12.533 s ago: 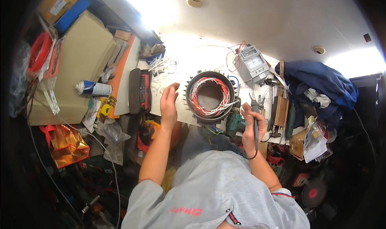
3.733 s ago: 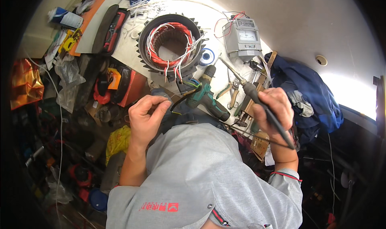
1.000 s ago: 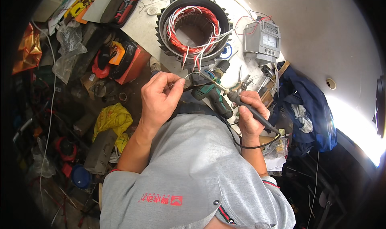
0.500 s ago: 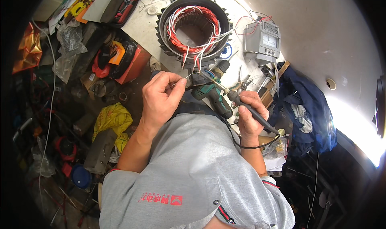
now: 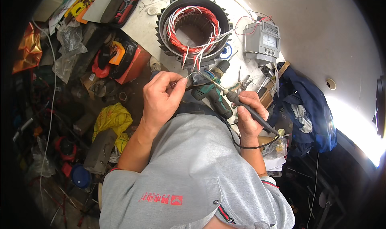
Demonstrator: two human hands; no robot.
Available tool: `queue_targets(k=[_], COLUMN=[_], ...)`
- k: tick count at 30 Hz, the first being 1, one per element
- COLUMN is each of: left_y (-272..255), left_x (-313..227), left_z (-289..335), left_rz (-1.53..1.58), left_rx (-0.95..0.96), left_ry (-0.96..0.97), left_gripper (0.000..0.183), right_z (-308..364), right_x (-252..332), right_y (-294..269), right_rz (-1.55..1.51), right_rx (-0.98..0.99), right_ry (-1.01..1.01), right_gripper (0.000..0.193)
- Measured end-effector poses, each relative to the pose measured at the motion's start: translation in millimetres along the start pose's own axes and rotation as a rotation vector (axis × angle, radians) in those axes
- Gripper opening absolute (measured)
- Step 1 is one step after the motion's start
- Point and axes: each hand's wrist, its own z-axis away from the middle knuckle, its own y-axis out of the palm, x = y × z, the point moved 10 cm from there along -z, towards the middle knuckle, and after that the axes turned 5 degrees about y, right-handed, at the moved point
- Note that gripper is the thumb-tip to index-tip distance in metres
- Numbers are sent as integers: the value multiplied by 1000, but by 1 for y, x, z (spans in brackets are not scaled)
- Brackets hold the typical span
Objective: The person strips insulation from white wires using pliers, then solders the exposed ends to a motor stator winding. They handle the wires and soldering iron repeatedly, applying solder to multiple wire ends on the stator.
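My left hand (image 5: 161, 98) pinches a thin silvery wire, which looks like solder (image 5: 191, 75), between thumb and fingertips. In my right hand (image 5: 250, 122) is a soldering iron (image 5: 263, 123) with a dark handle, held like a pen. Its metal tip points up and left and comes close to the solder's end; whether they touch I cannot tell. Just beyond stands a motor stator (image 5: 161, 32) with a black finned housing and red and white windings (image 5: 174, 42). Red and white sleeved leads (image 5: 196, 61) hang from its near side, by the iron's tip.
A green cordless drill (image 5: 210, 94) lies between my hands, near the bench edge. The iron's black cord (image 5: 257, 147) loops below my right wrist. A grey dial meter (image 5: 267, 41) with thin wires stands right of the stator. Pliers (image 5: 243, 82) and dark blue cloth (image 5: 307, 104) lie at right.
The iron's tip and the solder between my hands have shifted very slightly. Both hands keep their grip and stay nearly in place.
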Motion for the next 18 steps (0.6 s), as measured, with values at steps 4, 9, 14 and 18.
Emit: queue_targets(k=[4, 9, 14, 18], left_y=[-3, -10, -11, -14], left_x=[11, 7, 6, 0], left_z=[7, 12, 13, 12], left_rz=[100, 183, 120, 35], left_rx=[-31, -70, -36, -58], left_ry=[-78, -40, 36, 68], left_gripper=[9, 9, 6, 5], right_z=[1, 1, 2, 2], right_x=[2, 2, 1, 2], right_y=[0, 1, 1, 1], right_rz=[18, 24, 29, 35], right_rx=[1, -4, -5, -4], right_ry=[-18, -18, -14, -22], right_gripper=[24, 24, 24, 24])
